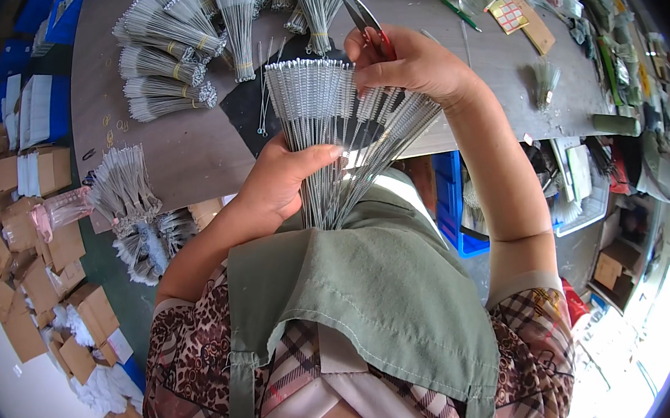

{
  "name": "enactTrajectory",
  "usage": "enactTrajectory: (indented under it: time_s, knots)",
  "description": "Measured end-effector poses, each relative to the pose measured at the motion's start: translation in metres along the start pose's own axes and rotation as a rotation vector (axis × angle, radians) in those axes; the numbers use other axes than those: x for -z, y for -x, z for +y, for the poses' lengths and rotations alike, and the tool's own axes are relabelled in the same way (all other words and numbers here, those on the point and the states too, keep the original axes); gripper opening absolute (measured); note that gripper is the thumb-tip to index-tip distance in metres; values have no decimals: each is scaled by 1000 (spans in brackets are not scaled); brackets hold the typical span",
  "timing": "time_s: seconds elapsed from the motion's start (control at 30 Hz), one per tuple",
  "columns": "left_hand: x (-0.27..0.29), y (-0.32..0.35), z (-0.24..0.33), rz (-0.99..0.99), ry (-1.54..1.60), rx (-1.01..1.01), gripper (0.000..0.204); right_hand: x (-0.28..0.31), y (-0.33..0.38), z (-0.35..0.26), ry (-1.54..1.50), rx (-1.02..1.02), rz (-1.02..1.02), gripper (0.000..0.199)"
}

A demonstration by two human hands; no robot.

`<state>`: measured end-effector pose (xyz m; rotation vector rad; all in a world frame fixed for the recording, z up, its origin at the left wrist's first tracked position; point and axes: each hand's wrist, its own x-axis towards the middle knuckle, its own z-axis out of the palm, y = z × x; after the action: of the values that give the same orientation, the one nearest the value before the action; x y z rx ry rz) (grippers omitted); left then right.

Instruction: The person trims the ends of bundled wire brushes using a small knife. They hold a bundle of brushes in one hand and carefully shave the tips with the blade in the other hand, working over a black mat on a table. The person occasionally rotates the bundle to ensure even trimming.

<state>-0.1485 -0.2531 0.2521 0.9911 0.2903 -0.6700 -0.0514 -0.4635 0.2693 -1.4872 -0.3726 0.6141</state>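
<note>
A wide fan of thin wire brushes (305, 97) with pale bristle heads spreads before my apron, heads pointing away from me. My left hand (282, 173) is closed round their stems, its thumb lying across the front. Over the right side of the fan, my right hand (417, 65) holds scissors (363, 18) with red handles, the grey blades pointing up and left. Its lower fingertips reach the brush heads, where gaps show between several brushes. Whether those fingers pinch a brush is hidden. Under the fan lies a dark mat (243, 115), with a few loose brushes (264, 97) on it.
Banded brush bundles (236, 26) crowd the table's (179, 150) far left. Another bundle (546, 83) stands at the right, near a green cylinder (616, 125). More brushes (123, 185) sit at the left edge. Cartons (41, 285) pile at lower left; a blue crate (452, 208) is right.
</note>
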Motion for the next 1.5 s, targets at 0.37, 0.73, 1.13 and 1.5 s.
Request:
enactTrajectory:
  time_s: [0.37,0.73,1.13,1.5]
  knots:
    - [-5,-1,5,-9,24,15,26,10,1,8,-109,12,-60,26]
    - [-3,-1,6,-16,-2,12,23,11,1,7,-79,-51,-56,23]
    - [3,-3,5,-66,-10,-22,33,0,-2,-5,-123,-33,-90,30]
    - [19,-12,1,-191,163,97,32,2,-3,-8,-169,37,-113,22]
